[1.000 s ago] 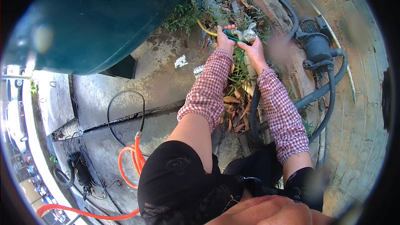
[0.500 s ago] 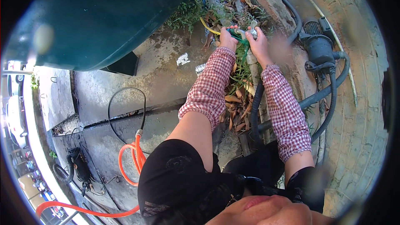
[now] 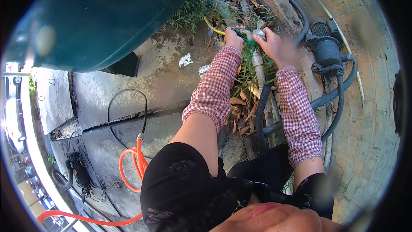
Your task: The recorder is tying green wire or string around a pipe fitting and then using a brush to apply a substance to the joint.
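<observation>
A metal tap (image 3: 259, 32) with a rounded handle sits on top of a pale upright pipe (image 3: 257, 60). My right hand (image 3: 272, 46) is at the tap's right side, thumb and fingers closed about its body. To the left, my left hand (image 3: 234, 39) is closed around the hose end at the spout. A yellow hose (image 3: 214, 27) runs into that hand from the left. Green cord (image 3: 250, 45) is wrapped about the joint and hangs beside the pipe. My left fingertips are partly hidden behind the fitting. Checked red-and-white sleeves cover both forearms.
A large dark green tank (image 3: 111, 17) fills the upper left. On the right, a pump (image 3: 327, 51) with thick grey hoses stands by a tiled wall (image 3: 369, 103). Lower left are an orange hose (image 3: 137, 161) and a black device (image 3: 81, 172) with cables. Dry leaves (image 3: 243, 116) lie below the pipe.
My right hand has shifted slightly, its thumb and fingers sitting differently against the tap's side. My left hand keeps its hold. The whole view has moved a little.
</observation>
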`<state>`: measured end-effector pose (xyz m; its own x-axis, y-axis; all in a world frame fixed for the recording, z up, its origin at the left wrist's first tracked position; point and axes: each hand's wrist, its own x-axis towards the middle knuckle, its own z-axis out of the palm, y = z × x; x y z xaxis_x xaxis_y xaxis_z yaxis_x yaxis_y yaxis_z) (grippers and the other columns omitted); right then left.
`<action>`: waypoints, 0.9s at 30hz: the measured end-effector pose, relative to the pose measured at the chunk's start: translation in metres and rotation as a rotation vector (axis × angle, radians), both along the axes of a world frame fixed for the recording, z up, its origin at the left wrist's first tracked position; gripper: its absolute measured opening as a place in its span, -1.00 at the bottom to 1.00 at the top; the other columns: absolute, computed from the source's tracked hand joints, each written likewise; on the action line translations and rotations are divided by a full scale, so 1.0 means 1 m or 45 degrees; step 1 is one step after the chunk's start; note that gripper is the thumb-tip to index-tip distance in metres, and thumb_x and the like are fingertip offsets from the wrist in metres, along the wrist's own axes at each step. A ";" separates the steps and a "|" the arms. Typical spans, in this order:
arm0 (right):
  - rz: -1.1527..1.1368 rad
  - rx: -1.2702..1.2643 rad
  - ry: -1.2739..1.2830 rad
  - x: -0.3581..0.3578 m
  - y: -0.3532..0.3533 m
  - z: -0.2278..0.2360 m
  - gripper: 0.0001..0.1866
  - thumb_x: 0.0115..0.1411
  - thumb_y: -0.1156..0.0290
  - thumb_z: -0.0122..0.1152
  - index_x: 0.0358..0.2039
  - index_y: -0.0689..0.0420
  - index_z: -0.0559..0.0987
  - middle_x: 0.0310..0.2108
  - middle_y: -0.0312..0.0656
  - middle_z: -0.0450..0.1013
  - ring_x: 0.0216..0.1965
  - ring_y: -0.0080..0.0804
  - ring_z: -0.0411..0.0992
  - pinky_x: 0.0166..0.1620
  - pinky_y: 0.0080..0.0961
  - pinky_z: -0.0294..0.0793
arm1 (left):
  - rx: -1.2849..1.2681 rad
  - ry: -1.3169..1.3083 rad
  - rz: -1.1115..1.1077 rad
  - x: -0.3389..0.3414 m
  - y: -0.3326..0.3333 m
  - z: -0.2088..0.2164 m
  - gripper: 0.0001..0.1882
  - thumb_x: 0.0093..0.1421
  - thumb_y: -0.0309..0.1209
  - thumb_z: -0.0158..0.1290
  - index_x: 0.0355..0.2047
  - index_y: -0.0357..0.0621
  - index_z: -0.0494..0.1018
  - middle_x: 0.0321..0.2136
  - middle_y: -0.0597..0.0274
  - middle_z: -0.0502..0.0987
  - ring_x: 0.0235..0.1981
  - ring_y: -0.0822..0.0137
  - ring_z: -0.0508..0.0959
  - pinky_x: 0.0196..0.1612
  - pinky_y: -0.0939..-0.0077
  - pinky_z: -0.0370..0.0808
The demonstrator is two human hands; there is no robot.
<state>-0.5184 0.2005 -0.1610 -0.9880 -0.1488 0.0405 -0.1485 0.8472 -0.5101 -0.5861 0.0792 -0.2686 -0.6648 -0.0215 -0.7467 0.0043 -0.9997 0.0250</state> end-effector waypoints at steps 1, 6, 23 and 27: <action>0.000 0.003 -0.001 0.001 0.000 0.002 -0.51 -0.01 0.08 0.17 -0.27 0.28 0.42 -0.45 0.05 0.45 -0.39 -0.08 0.44 -0.31 -0.30 0.37 | 0.003 -0.001 0.000 0.000 0.001 0.000 -0.86 0.20 -0.34 -0.28 -0.42 -0.13 0.16 -0.57 0.21 0.38 -0.55 0.21 0.46 -0.44 0.24 0.44; 0.104 -0.154 0.095 0.003 0.003 0.000 -0.62 -0.02 0.26 0.20 -0.27 0.25 0.40 -0.44 0.04 0.45 -0.39 -0.10 0.45 -0.33 -0.34 0.36 | -0.022 -0.003 -0.021 0.000 0.002 0.003 -0.86 0.19 -0.34 -0.28 -0.42 -0.12 0.16 -0.56 0.21 0.38 -0.52 0.21 0.47 -0.44 0.23 0.44; 0.396 -0.257 0.113 -0.003 0.014 0.000 -0.72 -0.02 0.41 0.18 -0.30 0.19 0.36 -0.46 0.03 0.41 -0.41 -0.03 0.39 -0.36 -0.31 0.32 | -0.091 0.006 0.039 0.002 0.003 0.001 -0.87 0.15 -0.43 -0.25 -0.50 -0.20 0.15 -0.60 0.16 0.34 -0.59 0.22 0.43 -0.45 0.35 0.43; 0.475 -0.251 0.147 -0.007 0.012 -0.001 -0.70 -0.02 0.45 0.19 -0.27 0.22 0.37 -0.42 0.01 0.40 -0.40 -0.11 0.39 -0.34 -0.37 0.33 | -0.064 0.031 -0.021 0.000 -0.004 0.002 -0.89 0.14 -0.39 -0.27 -0.45 -0.16 0.17 -0.55 0.18 0.37 -0.52 0.20 0.45 -0.38 0.29 0.44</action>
